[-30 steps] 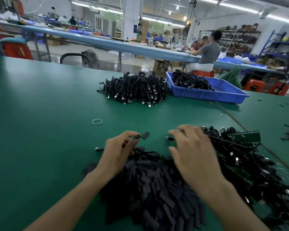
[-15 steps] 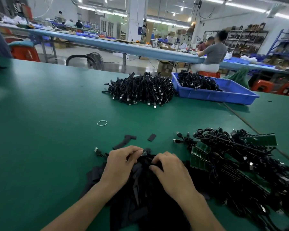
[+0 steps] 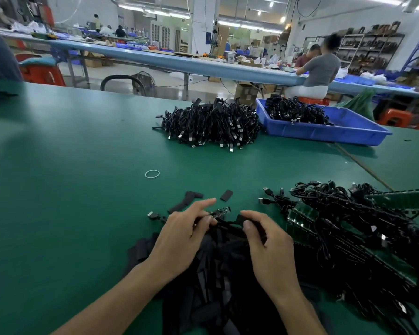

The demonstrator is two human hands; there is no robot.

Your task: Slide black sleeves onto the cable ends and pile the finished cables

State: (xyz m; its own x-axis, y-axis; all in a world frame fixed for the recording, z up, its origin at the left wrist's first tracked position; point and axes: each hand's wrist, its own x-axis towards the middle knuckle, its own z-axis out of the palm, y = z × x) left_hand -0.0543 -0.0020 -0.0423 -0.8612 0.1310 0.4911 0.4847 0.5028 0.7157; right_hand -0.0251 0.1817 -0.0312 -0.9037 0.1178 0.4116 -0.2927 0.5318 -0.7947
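My left hand pinches a cable end, a small dark circuit strip that sticks out to the right past my fingertips. Just to its right, my right hand pinches a black sleeve between thumb and forefinger. Both hands hover over a heap of loose black sleeves at the table's near edge. A tangle of cables with green circuit boards lies to the right. A large pile of black cables sits farther back on the green table.
A blue tray holding more cables stands at the back right. A white rubber band and a few stray sleeves lie ahead of my hands. People sit at a long bench beyond the table.
My hands have drawn back toward me onto the sleeve heap, then lifted slightly apart. The cable end now shows at my left fingertips and my right hand has picked up a sleeve.
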